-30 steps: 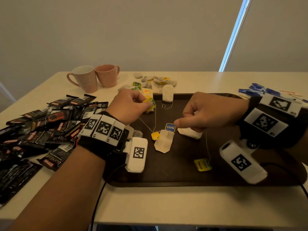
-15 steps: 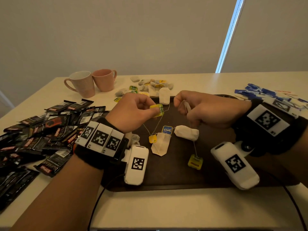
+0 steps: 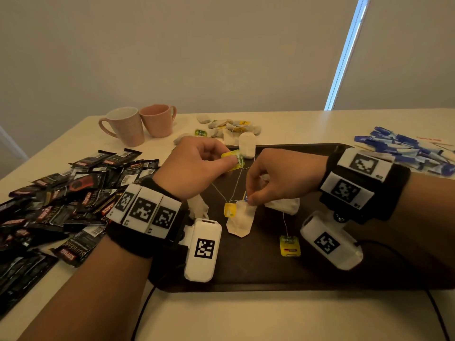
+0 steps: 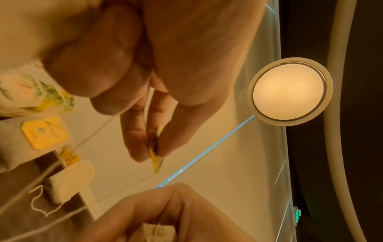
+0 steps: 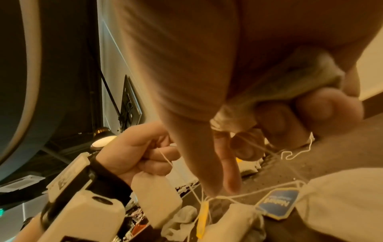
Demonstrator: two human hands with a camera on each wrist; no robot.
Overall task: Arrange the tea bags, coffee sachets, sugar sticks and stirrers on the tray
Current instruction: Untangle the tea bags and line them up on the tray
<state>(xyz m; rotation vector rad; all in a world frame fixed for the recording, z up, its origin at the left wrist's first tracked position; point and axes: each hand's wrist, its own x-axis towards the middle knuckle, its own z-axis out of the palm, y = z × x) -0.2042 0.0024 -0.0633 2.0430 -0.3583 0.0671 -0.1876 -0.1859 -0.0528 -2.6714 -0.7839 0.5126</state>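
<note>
Dark brown tray [image 3: 258,271], yellow-green tags [image 3: 290,246] (one blue [image 5: 276,206]), pink mugs [image 3: 123,126].

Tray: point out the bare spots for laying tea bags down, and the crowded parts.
Free: the tray near edge, below the yellow tag, and its far right strip behind the right hand. Crowded: the middle, where tangled tea bags lie between both hands.

Two pink mugs [image 3: 138,125] stand side by side, touching, at the far left of the pale worktop [image 3: 246,316], below a plain wall [image 3: 172,50].
</note>
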